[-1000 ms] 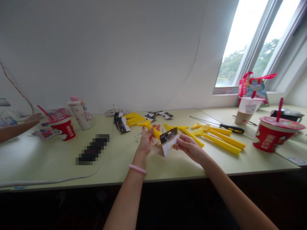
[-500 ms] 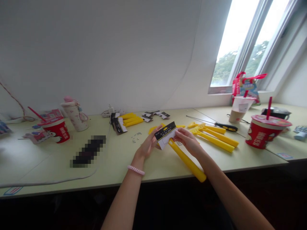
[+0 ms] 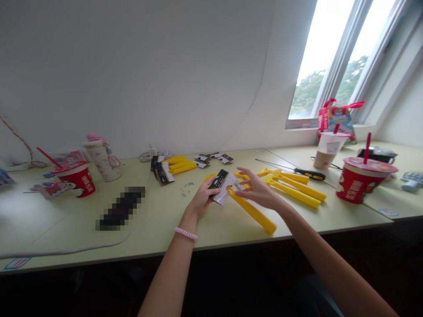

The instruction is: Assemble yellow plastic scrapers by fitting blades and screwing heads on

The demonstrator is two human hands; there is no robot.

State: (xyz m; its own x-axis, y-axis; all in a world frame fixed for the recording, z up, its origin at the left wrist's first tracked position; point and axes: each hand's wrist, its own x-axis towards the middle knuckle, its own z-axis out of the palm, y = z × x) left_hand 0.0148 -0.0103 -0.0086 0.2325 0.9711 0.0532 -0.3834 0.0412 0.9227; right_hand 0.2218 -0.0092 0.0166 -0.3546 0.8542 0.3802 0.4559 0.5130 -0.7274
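My left hand [image 3: 200,200] grips a black-and-white packaging card [image 3: 222,185] between thumb and fingers. The card sits at the holed end of a long yellow plastic handle [image 3: 256,215], which slants down toward the table's front edge. Just right of that end is my right hand [image 3: 259,192], its fingers spread and nothing held in them. Yellow pieces behind both hands are partly hidden. Several yellow plastic tools [image 3: 297,190] with flared heads lie to the right. Small metal screws or nuts [image 3: 187,189] are scattered left of my left hand.
Yellow handles with cards [image 3: 181,166] and loose cards [image 3: 211,158] lie near the wall. A screwdriver [image 3: 309,173] rests behind the yellow tools. Red drink cups [image 3: 358,182] stand at both sides, with a tumbler [image 3: 104,160] at left. A pixelated dark object [image 3: 122,209] lies left.
My right hand has let go of the card and opened, moving slightly right. The card and handle have tilted and shifted a little left in my left hand.
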